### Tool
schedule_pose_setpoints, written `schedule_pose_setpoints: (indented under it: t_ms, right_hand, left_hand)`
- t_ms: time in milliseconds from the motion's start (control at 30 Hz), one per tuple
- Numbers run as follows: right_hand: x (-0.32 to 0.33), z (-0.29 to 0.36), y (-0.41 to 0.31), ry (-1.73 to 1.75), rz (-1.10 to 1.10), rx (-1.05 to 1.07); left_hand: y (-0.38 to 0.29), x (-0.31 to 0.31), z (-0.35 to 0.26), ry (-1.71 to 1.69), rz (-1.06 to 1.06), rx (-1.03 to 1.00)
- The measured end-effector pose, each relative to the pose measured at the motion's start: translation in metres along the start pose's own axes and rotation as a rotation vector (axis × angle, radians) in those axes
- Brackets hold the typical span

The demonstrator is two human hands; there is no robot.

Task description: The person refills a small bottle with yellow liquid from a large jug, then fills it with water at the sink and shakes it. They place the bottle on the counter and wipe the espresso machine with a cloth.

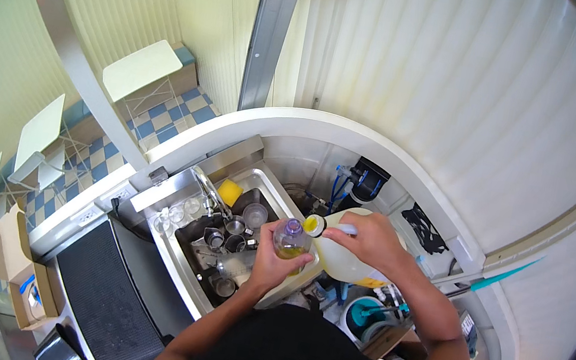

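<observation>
My left hand [275,260] is wrapped around a clear plastic bottle [291,237] with a purple-tinted neck and some yellow-green liquid low inside. The bottle stands upright over the right rim of the steel sink [316,266]. In my right hand [374,242] is the handle of a large translucent jug [343,262] of pale yellow liquid. Its dark-ringed mouth [313,225], yellow inside, tips toward the bottle's opening, close beside it. Whether liquid is flowing between them cannot be made out.
Metal pitchers [236,225] and clear cups fill the sink, below a faucet [205,186] and yellow sponge [230,192]. A black ribbed mat [106,292] lies left, past it an open cardboard box [35,298]. At right stand a water filter [367,181] and a bucket [359,316] with a teal tool.
</observation>
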State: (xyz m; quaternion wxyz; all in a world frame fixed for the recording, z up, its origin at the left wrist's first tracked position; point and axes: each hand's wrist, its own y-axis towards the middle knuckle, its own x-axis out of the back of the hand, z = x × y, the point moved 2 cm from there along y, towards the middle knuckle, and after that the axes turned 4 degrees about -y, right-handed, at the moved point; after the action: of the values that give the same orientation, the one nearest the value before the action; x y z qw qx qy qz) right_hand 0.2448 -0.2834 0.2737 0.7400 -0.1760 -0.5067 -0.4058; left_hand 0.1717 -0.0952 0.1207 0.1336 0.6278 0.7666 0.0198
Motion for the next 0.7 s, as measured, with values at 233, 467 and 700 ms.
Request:
schedule_pose_setpoints:
  t_ms: [233,467,700]
  right_hand:
    - [-0.013,-0.008,-0.043,0.036,-0.152,-0.076]
    - [-0.057,-0.028,-0.093,0.014,-0.288,-0.27]
    - [-0.164,-0.06,-0.164,0.312,-0.415,-0.675]
  left_hand:
    - [0.014,-0.002,-0.012,0.139,0.216,-0.008]
    - [0.026,-0.006,-0.003,-0.057,0.414,-0.055]
    - [0.04,0.003,-0.006,-0.488,0.348,0.155]
